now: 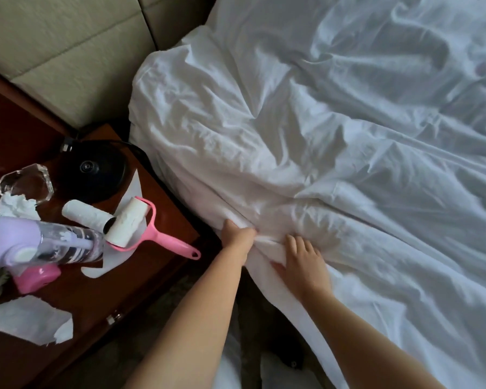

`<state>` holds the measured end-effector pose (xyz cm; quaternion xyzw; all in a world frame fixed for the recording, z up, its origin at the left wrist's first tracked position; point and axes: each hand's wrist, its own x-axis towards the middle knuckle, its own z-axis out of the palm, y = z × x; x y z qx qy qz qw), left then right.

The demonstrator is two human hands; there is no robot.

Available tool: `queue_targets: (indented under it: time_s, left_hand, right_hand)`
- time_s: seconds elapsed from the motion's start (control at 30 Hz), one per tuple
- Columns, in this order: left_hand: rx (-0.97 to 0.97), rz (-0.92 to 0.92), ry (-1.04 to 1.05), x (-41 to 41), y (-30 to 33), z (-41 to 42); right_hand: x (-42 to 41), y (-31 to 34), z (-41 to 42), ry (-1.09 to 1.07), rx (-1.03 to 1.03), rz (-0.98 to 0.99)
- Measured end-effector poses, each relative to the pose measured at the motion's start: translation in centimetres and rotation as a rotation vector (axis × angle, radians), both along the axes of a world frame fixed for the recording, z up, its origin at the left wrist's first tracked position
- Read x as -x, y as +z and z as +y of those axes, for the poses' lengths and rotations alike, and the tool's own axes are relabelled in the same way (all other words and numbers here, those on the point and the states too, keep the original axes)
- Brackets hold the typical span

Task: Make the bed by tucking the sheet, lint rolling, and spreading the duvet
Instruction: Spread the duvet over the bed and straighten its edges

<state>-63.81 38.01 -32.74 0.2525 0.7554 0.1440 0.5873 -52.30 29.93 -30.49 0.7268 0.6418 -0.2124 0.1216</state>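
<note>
A crumpled white sheet (306,122) covers the bed and hangs over its left edge. My left hand (237,234) grips a bunched fold of the sheet at that edge, fingers buried in the cloth. My right hand (303,259) rests just to the right with fingers spread flat on the sheet, thumb under a thick white fold. A pink lint roller (141,226) with a white roll lies on the wooden bedside table (157,265), handle pointing toward the bed. No separate duvet can be told apart from the sheet.
On the table lie a spare white roll (87,214), a black kettle base (91,169) with cord, a glass ashtray (26,182), a purple spray bottle (40,240), a pink cap (37,277) and torn paper (26,318). A beige padded headboard (68,51) stands behind.
</note>
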Motion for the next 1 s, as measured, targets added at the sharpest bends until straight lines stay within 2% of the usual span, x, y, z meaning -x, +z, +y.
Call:
queue_targets:
  time_s: [0.1,0.17,0.23,0.27,0.33,0.37,0.4,0.43,0.53,0.6,0.67,0.8,0.87,0.93,1.0]
  left_hand:
    - [-0.168,0.142,-0.009,0.5,2.5,-0.9]
    - [-0.344,0.193,0.049,0.7,5.3,-2.3]
    - [-0.445,0.243,0.061,1.3,6.7,-4.5]
    - [-0.415,0.252,-0.005,1.5,6.5,-5.8]
    - [-0.199,0.183,-0.108,1.9,4.9,-8.4]
    - [-0.088,0.087,-0.097,1.8,4.3,-9.7]
    - [-0.016,-0.005,-0.074,1.5,3.5,-10.8]
    - [0.018,-0.072,-0.075,1.1,3.1,-11.9]
    - [0.051,-0.142,-0.175,-1.0,2.4,-14.1]
    - [0.062,-0.193,-0.239,-2.3,2.0,-14.7]
    - [0.039,-0.208,-0.311,-3.3,1.4,-14.6]
    - [-0.009,-0.173,-0.378,-4.5,0.3,-14.9]
    - [-0.030,-0.177,-0.368,-4.8,0.2,-15.8]
    - [-0.039,-0.173,-0.356,-5.3,0.2,-16.9]
    - [-0.049,-0.131,-0.379,-6.1,0.5,-18.3]
  right_hand:
    - [0.0,1.7,-0.6,0.043,-0.047,0.105]
    - [0.3,3.7,-1.0,0.060,-0.164,0.199]
    - [0.7,4.9,-2.9,0.044,-0.147,0.279]
    - [0.7,4.8,-4.1,0.036,-0.034,0.323]
    - [0.0,4.3,-6.5,0.063,0.359,0.336]
    - [-0.8,3.6,-7.5,0.063,0.473,0.320]
    - [-1.7,3.0,-8.0,0.051,0.489,0.296]
    - [-2.6,2.7,-8.5,0.054,0.429,0.255]
    - [-5.4,2.6,-10.3,0.191,-0.004,0.067]
    - [-7.4,2.1,-12.7,0.174,-0.153,-0.006]
    - [-9.6,1.2,-16.0,0.042,-0.138,-0.038]
    - [-12.6,0.6,-22.6,-0.312,0.128,-0.182]
    - [-13.2,0.5,-23.0,-0.272,0.113,-0.165]
    - [-13.5,0.6,-22.5,-0.188,0.067,-0.063]
    - [-13.3,1.7,-22.1,-0.199,-0.025,0.001]
